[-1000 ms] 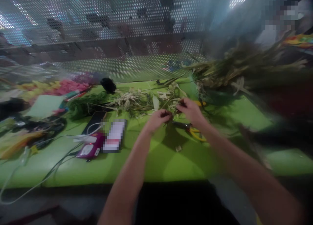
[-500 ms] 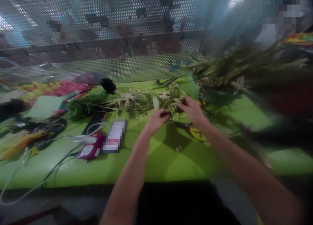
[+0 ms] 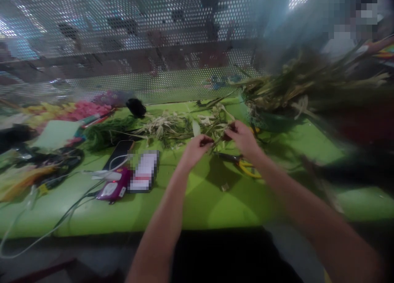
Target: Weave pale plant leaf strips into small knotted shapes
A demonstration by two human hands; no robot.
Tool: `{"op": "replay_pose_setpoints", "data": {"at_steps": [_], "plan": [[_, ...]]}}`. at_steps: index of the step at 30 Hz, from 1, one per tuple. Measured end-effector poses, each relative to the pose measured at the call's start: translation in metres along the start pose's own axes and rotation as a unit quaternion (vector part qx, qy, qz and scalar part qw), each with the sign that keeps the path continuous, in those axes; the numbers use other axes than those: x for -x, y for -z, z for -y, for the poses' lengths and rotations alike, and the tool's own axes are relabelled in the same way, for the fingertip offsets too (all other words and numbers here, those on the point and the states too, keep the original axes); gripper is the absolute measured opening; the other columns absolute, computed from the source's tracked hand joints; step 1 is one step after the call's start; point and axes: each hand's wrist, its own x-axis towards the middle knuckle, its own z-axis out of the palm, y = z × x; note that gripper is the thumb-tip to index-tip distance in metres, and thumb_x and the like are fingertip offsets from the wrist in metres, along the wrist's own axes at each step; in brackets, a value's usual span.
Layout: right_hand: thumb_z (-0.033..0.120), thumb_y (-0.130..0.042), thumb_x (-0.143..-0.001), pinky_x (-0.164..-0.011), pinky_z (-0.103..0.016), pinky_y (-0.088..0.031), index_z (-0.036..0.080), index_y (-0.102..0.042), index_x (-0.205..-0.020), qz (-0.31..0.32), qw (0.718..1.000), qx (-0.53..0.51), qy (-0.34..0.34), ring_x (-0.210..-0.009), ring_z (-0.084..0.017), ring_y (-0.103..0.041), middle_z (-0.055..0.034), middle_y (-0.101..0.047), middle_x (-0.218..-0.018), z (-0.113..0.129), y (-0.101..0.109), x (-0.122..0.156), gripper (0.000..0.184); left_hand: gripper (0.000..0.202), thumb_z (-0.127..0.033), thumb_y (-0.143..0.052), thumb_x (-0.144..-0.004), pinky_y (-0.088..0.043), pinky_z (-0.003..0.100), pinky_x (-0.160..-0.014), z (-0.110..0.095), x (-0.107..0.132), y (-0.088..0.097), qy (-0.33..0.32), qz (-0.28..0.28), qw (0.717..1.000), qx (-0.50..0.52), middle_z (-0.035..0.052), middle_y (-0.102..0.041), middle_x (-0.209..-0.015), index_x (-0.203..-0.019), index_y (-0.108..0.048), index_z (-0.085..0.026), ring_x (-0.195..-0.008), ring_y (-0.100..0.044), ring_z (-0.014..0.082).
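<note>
In the head view, the left hand (image 3: pixel 195 149) and the right hand (image 3: pixel 244 139) come together over the middle of the smooth green tabletop (image 3: pixel 221 211), each with thumb and fingers pinched on a thin greenish plant strand (image 3: pixel 217 142). The strand lies in the small gap between the fingertips, just on the near side of a tangled heap of pale, dry-looking plant stems (image 3: pixel 163 125). Blur hides whether both hands grip one single piece.

The likeliest fault is slipping: only fingertips seem to bear on something so slim. If it is as dry as it looks, a sharp pull apart could snap it. Its far end may also be caught in the heap, which would drag other stems along; the picture does not settle this.

Dark-bladed scissors with yellow handles (image 3: pixel 230 157) lie just below the right hand, so a drop of the wrist could bump them or bring skin against the blade. Left of the left forearm, a phone with a bright screen (image 3: pixel 144 170) and a purple box (image 3: pixel 115 186) with a white cable (image 3: pixel 118 160) lie close together; a wide leftward sweep might hook the cable and drag the box. The dim light makes misjudging a grip likelier.
</note>
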Motion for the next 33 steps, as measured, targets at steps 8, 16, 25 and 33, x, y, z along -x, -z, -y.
{"op": "replay_pose_setpoints", "data": {"at_steps": [8, 16, 25, 33], "plan": [[0.032, -0.067, -0.074, -0.065, -0.032, -0.052, 0.022, -0.053, -0.079, 0.031, 1.000, -0.002, -0.002, -0.063, -0.014, -0.057, 0.0020, -0.059, -0.070, -0.001, -0.001, 0.000, 0.019, 0.025, -0.021, -0.065, -0.073, -0.046, 0.032, -0.088, 0.000, 0.001, 0.000, 0.007, 0.069, 0.993, 0.097, 0.0072, -0.071, -0.092, -0.097, -0.070, -0.014, -0.086, -0.062, 0.0164], [0.038, -0.069, -0.073, -0.068, -0.034, -0.055, 0.023, -0.050, -0.078, 0.038, 0.999, -0.015, 0.011, -0.067, -0.015, -0.057, 0.0017, -0.056, -0.074, -0.002, -0.001, 0.000, 0.025, 0.023, -0.018, -0.053, -0.079, -0.046, 0.032, -0.080, -0.003, 0.001, -0.002, -0.013, 0.003, 1.000, -0.019, 0.0075, -0.068, -0.090, -0.092, -0.071, -0.016, -0.081, -0.057, 0.0176], [0.035, -0.070, -0.072, -0.066, -0.033, -0.055, 0.022, -0.052, -0.077, 0.047, 0.999, -0.015, 0.008, -0.063, -0.014, -0.059, 0.0029, -0.057, -0.070, 0.000, -0.001, 0.000, 0.023, 0.011, -0.019, -0.051, -0.078, -0.038, 0.024, -0.063, -0.003, 0.002, -0.011, 0.018, 0.010, 0.999, 0.038, -0.0001, -0.057, -0.072, -0.080, -0.061, -0.017, -0.067, -0.048, 0.0122], [0.037, -0.070, -0.073, -0.066, -0.032, -0.053, 0.022, -0.051, -0.079, 0.046, 0.999, -0.005, 0.013, -0.064, -0.015, -0.060, 0.0026, -0.057, -0.070, -0.001, 0.001, 0.000, 0.025, 0.022, -0.030, -0.065, -0.070, -0.037, 0.024, -0.064, -0.007, 0.003, -0.010, 0.033, 0.000, 0.998, 0.060, -0.0011, -0.059, -0.069, -0.086, -0.066, -0.015, -0.063, -0.048, 0.0106]]}}
